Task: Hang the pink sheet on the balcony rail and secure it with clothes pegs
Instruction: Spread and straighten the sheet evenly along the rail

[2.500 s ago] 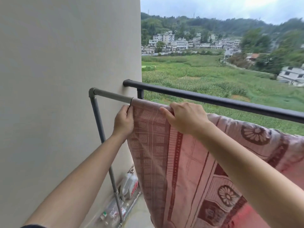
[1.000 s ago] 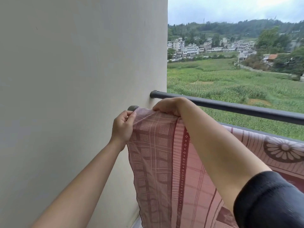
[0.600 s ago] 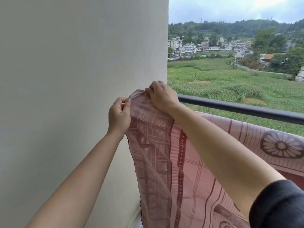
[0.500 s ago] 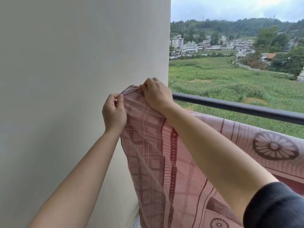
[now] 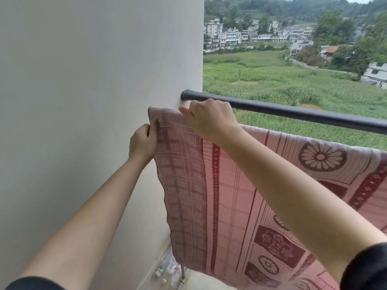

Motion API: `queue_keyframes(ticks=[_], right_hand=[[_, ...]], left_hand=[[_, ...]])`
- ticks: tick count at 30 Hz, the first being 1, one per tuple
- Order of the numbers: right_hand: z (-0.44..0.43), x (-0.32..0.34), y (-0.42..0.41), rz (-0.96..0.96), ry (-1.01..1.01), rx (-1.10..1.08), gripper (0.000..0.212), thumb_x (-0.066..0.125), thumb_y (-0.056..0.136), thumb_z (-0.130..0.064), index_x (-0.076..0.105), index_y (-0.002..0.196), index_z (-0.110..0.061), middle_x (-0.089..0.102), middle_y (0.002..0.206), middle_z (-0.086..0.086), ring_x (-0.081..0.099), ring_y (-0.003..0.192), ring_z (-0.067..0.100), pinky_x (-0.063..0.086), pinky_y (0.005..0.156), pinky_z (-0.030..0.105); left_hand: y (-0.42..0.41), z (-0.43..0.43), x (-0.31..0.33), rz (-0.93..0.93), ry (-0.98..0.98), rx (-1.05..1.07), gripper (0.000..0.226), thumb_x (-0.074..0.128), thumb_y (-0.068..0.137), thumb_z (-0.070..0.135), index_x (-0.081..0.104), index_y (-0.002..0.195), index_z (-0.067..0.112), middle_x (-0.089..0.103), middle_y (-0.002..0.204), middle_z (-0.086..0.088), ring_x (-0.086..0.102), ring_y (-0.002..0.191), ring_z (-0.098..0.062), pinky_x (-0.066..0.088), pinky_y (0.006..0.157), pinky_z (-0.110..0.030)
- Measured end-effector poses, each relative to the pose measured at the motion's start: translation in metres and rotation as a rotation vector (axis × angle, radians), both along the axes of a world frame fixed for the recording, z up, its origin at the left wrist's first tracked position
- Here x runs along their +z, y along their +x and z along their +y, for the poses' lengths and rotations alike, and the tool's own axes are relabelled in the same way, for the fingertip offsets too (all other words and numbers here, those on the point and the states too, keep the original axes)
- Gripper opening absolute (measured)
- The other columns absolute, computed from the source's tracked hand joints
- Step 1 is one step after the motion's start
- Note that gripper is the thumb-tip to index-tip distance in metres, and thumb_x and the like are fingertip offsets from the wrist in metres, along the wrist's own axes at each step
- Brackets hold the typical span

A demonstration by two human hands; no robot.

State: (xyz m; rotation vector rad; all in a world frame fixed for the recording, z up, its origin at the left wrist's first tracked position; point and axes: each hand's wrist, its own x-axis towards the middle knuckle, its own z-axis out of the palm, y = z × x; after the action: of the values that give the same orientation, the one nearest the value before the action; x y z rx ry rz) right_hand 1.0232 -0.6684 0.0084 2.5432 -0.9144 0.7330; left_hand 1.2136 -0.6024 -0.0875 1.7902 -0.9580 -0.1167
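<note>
The pink sheet (image 5: 228, 185), with dark red checks and flower motifs, hangs draped along a bar just inside the dark balcony rail (image 5: 293, 110). Its left end reaches almost to the wall. My left hand (image 5: 143, 142) pinches the sheet's left edge a little below the top. My right hand (image 5: 209, 120) grips the top fold near the corner, just below the rail's wall end. The bar under the sheet is hidden by the cloth. No clothes pegs are in view.
A plain beige wall (image 5: 94, 101) fills the left half, close to my left hand. Several plastic bottles (image 5: 167, 271) lie on the floor at the wall's foot beside a thin metal post. Beyond the rail lie green fields and houses.
Both hands lifted the sheet's left corner, then lowered it again. The corner now lies flat over the bar near the wall, and the rail's wall end shows again.
</note>
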Motion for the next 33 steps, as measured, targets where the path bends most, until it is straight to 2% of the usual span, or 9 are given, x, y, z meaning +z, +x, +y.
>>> queue_keyframes(ticks=[5, 10, 14, 18, 21, 23, 25, 28, 33], right_hand=[[0.012, -0.018, -0.037, 0.045, -0.138, -0.08, 0.059, 0.022, 0.1, -0.063, 0.059, 0.101, -0.016, 0.064, 0.081, -0.001, 0.063, 0.062, 0.02, 0.049, 0.05, 0.031], [0.018, -0.031, -0.093, -0.042, -0.176, -0.195, 0.059, 0.034, 0.095, -0.069, 0.059, 0.092, -0.016, 0.065, 0.08, -0.001, 0.063, 0.065, 0.019, 0.046, 0.054, 0.03], [0.022, -0.041, -0.15, -0.124, -0.245, -0.343, 0.068, 0.036, 0.091, -0.075, 0.061, 0.088, -0.012, 0.064, 0.077, 0.004, 0.062, 0.068, 0.026, 0.046, 0.066, 0.037], [0.031, -0.053, -0.213, -0.138, -0.252, -0.515, 0.074, 0.035, 0.091, -0.078, 0.063, 0.105, -0.011, 0.067, 0.093, 0.011, 0.062, 0.083, 0.031, 0.046, 0.081, 0.045], [0.038, -0.062, -0.26, -0.157, -0.272, -0.616, 0.075, 0.039, 0.089, -0.078, 0.056, 0.122, -0.012, 0.064, 0.105, 0.015, 0.058, 0.097, 0.034, 0.039, 0.098, 0.051], [0.042, -0.071, -0.286, -0.133, -0.267, -0.655, 0.079, 0.045, 0.086, -0.076, 0.044, 0.138, -0.016, 0.055, 0.124, 0.018, 0.05, 0.116, 0.036, 0.025, 0.112, 0.058], [0.046, -0.08, -0.302, -0.127, -0.239, -0.692, 0.091, 0.055, 0.08, -0.074, 0.03, 0.149, -0.02, 0.04, 0.141, 0.021, 0.036, 0.133, 0.038, 0.01, 0.115, 0.062], [0.048, -0.089, -0.306, -0.104, -0.207, -0.701, 0.105, 0.066, 0.073, -0.069, 0.02, 0.153, -0.02, 0.029, 0.147, 0.02, 0.026, 0.139, 0.039, 0.01, 0.115, 0.068], [0.044, -0.093, -0.296, -0.133, -0.173, -0.692, 0.105, 0.07, 0.07, -0.068, 0.025, 0.15, -0.018, 0.03, 0.145, 0.021, 0.027, 0.138, 0.041, 0.007, 0.114, 0.067]], left_hand=[[0.005, -0.004, 0.003, 0.058, -0.201, 0.057, 0.032, 0.046, 0.1, 0.039, 0.053, 0.077, 0.018, 0.049, 0.065, 0.008, 0.042, 0.056, -0.01, 0.033, 0.053, -0.031], [0.001, -0.011, 0.005, 0.125, -0.181, 0.122, 0.038, 0.043, 0.098, 0.042, 0.046, 0.068, 0.02, 0.047, 0.064, 0.007, 0.041, 0.057, -0.013, 0.033, 0.055, -0.033], [0.001, -0.015, 0.013, 0.1, -0.094, 0.256, 0.034, 0.039, 0.097, 0.043, 0.052, 0.081, 0.016, 0.063, 0.086, -0.006, 0.054, 0.079, -0.029, 0.039, 0.068, -0.035], [-0.011, -0.025, 0.02, 0.178, -0.067, 0.326, 0.035, 0.034, 0.098, 0.038, 0.057, 0.099, 0.012, 0.066, 0.11, -0.01, 0.061, 0.099, -0.032, 0.041, 0.075, -0.034], [-0.015, -0.025, 0.019, 0.169, -0.064, 0.348, 0.04, 0.03, 0.1, 0.037, 0.055, 0.112, 0.008, 0.064, 0.118, -0.012, 0.059, 0.107, -0.031, 0.042, 0.083, -0.036], [-0.016, -0.022, 0.012, 0.139, -0.03, 0.345, 0.04, 0.029, 0.1, 0.036, 0.054, 0.114, 0.008, 0.062, 0.121, -0.012, 0.058, 0.11, -0.033, 0.042, 0.088, -0.039], [-0.023, -0.018, 0.01, 0.108, 0.001, 0.372, 0.036, 0.03, 0.098, 0.032, 0.052, 0.116, 0.01, 0.055, 0.127, -0.014, 0.052, 0.117, -0.035, 0.041, 0.096, -0.045], [-0.05, -0.012, 0.016, -0.183, -0.106, 0.374, 0.038, 0.033, 0.089, 0.016, 0.048, 0.124, 0.011, 0.04, 0.139, -0.018, 0.039, 0.128, -0.037, 0.035, 0.098, -0.047], [-0.134, -0.013, 0.037, -0.851, -0.243, -0.073, 0.045, 0.032, 0.101, 0.046, 0.046, 0.135, 0.022, 0.033, 0.151, -0.018, 0.026, 0.142, -0.034, 0.011, 0.117, -0.049]])
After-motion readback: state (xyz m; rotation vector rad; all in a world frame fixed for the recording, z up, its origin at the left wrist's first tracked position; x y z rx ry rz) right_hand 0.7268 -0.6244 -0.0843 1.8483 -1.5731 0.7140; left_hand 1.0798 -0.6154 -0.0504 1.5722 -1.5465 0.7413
